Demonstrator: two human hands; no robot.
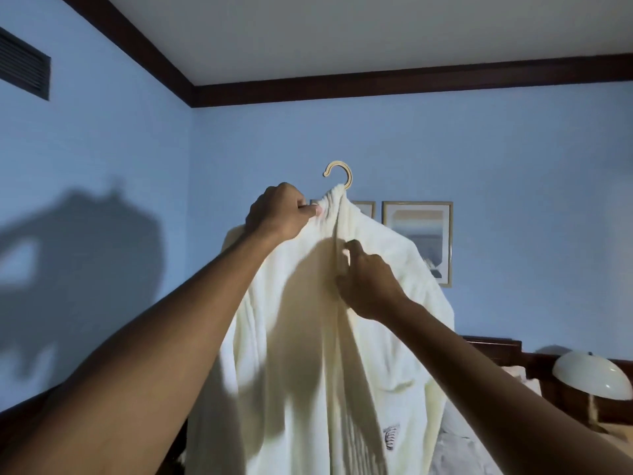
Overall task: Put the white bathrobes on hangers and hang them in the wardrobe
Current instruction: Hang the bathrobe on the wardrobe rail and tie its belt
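Observation:
A white bathrobe (383,303) hangs in the air in front of me, draped over a hanger whose pale wooden hook (339,173) sticks out above the collar. The rest of the hanger is hidden under the cloth. My left hand (279,210) grips the bunched collar just left of the hook and holds the robe up. Lower down, my right hand (366,279) pinches the front edge of the robe near the chest. A small dark emblem (390,437) shows low on the robe's right front. No wardrobe is in view.
Blue walls meet in a corner behind the robe, with a dark wooden cornice above. Two framed pictures (418,241) hang on the far wall. A dark headboard (496,347) and a white domed lamp (592,375) stand at the lower right. A vent grille (24,66) is upper left.

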